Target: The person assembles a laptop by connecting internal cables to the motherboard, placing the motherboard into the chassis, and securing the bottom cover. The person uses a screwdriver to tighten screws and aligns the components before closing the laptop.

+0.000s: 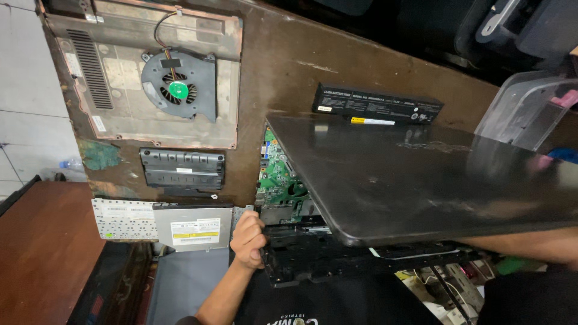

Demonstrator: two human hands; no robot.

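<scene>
My left hand (248, 239) grips the left front corner of a black laptop base (313, 256), which lies opened up with its green circuit board (276, 174) showing. The dark grey laptop lid (421, 180) juts out flat to the right above the base and hides most of it. Only my right forearm (530, 244) shows, running under the lid at the lower right. The hand itself is hidden beneath the lid.
On the brown worktable (277, 66) lie a cover panel with a round cooling fan (179, 84), a long black battery (376, 103), a black ribbed part (182, 168), a silver optical drive (192, 227) and an upturned keyboard (123, 219). A clear plastic box (524, 108) stands at the right.
</scene>
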